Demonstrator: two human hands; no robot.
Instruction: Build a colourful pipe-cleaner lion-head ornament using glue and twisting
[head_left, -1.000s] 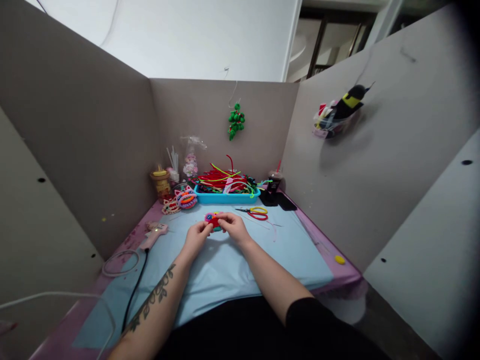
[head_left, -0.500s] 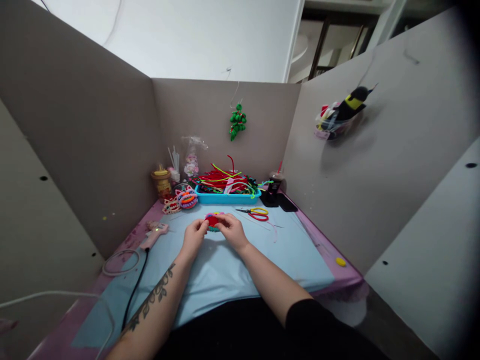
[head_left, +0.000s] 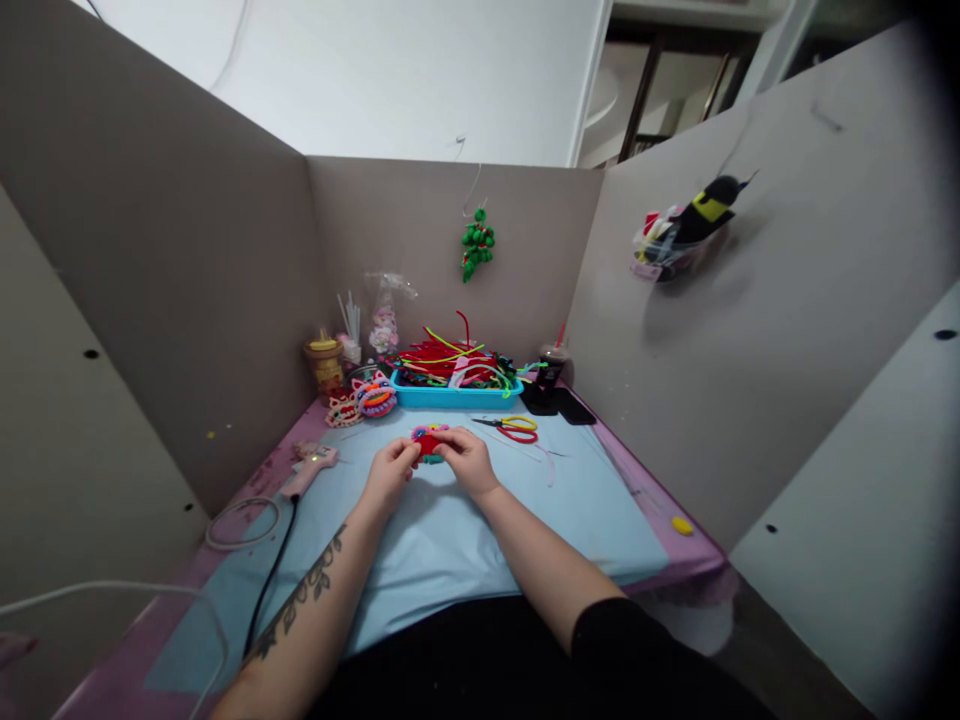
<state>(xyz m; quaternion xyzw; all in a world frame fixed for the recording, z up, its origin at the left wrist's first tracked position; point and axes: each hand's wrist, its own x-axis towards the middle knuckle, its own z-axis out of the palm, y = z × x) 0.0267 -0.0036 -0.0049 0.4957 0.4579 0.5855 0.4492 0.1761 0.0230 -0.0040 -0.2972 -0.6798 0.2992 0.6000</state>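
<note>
Left hand [head_left: 390,474]: your fingers pinch the left side of the red piece [head_left: 428,446] | right hand [head_left: 470,464]: your thumb and fingers pinch its right side | piece: between your hands, over the blue cloth [head_left: 540,530], before the tray [head_left: 456,397] | scissors [head_left: 519,432]: lying at your right | glue gun [head_left: 311,474]: at your left

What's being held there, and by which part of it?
A colourful craft piece: the left hand pinches its left side, the right hand its right.
</note>
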